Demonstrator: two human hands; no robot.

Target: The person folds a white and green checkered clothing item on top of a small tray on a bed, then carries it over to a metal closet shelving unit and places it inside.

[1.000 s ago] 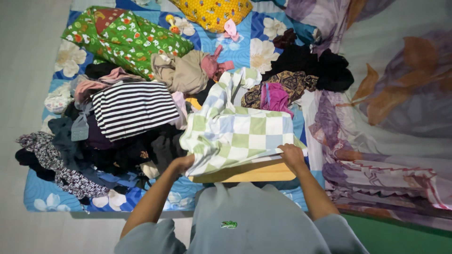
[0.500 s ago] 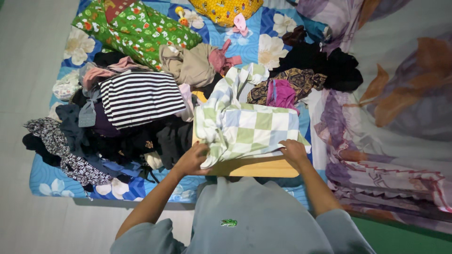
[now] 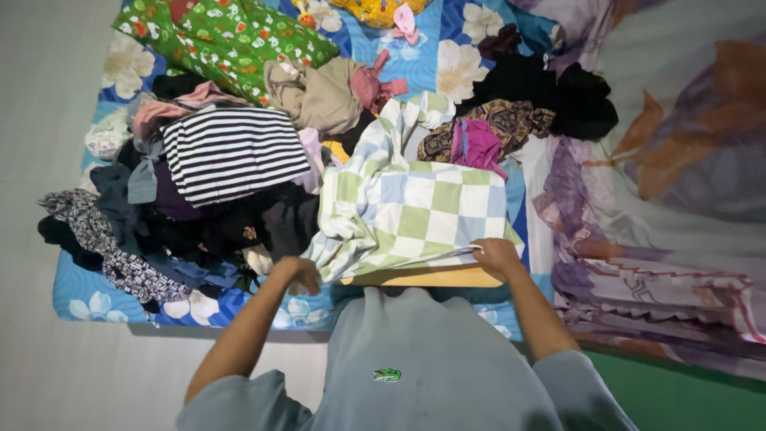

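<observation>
A green, blue and white checked cloth lies spread over a tan wooden board on a blue floral mattress. My left hand grips the cloth's near left corner, where the fabric bunches. My right hand pinches its near right edge against the board. The cloth's far end trails up into the clothes pile.
A heap of clothes covers the mattress: a black-and-white striped top, a beige garment, a green patterned cloth, dark items and a magenta piece. A purple floral sheet lies right. Grey floor is left.
My left hand has drawn the cloth's left corner outward and toward me, spreading the fabric wider again. My right hand has stayed on the right edge. The view shifted slightly.
</observation>
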